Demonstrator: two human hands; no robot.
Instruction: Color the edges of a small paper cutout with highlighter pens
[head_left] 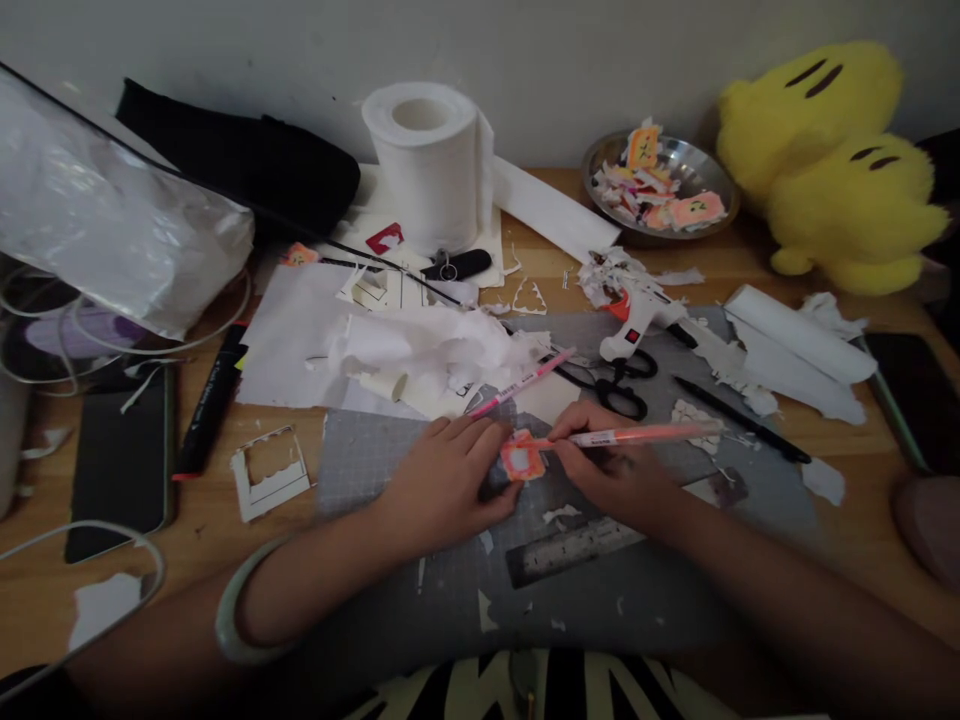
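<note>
Wooden table [201, 525], pale wall [555, 70] behind; grey cutting mat [360, 455] on the table, steel bowl [691, 165] beyond its far right part; orange marker [652, 433] above the mat, long axis roughly crosswise, tip towards the mat's left side; small orange paper piece [523, 458] over the mat, between the hands; left hand [450, 475] narrow, fingers on the piece's edge; right hand [619, 475] gripping the marker penwise.

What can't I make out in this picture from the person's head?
All in the head view:
- Underside of the small orange piece: faces away, partly behind the left hand's fingers.
- Lettering on the orange pen: too small.
- Bottom of the metal bowl: partly under paper scraps.
- Right-hand phone: cut off by the right edge.
</note>
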